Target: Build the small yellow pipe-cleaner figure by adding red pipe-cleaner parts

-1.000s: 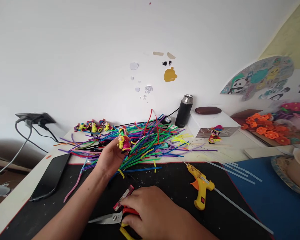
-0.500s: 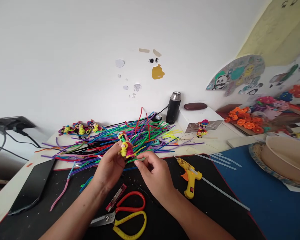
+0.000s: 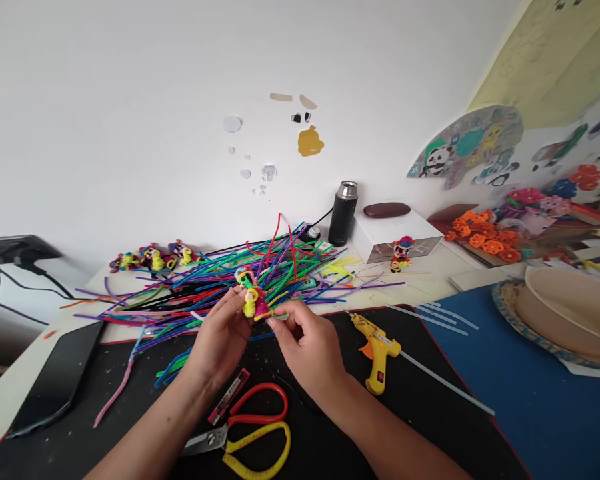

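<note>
A small pipe-cleaner doll (image 3: 258,301), with a magenta skirt, yellow front and blue-and-red headdress, is gripped upright between the thumb and fingers of my left hand (image 3: 225,333). Yellow trim runs along its lower edge. My right hand (image 3: 310,343) is closed in a pinch at the lower right of the skirt, on what looks like the end of that yellow pipe cleaner. The fingertips partly hide it. Behind both hands spreads a loose heap of coloured pipe cleaners (image 3: 180,293). Scissors (image 3: 257,403) with one red and one yellow handle lie below my hands.
A yellow glue gun (image 3: 380,350) with a glue stick in it lies to the right, near loose glue sticks (image 3: 443,319). One finished-looking doll (image 3: 401,255) stands by the white box (image 3: 397,230); several dolls (image 3: 153,257) lie back left. A phone (image 3: 57,377) and black flask (image 3: 343,215) are also there.
My right fingertips have come in against the doll's lower edge, where the yellow end stuck out before. The camera view has shifted slightly; the doll stays in my left hand.
</note>
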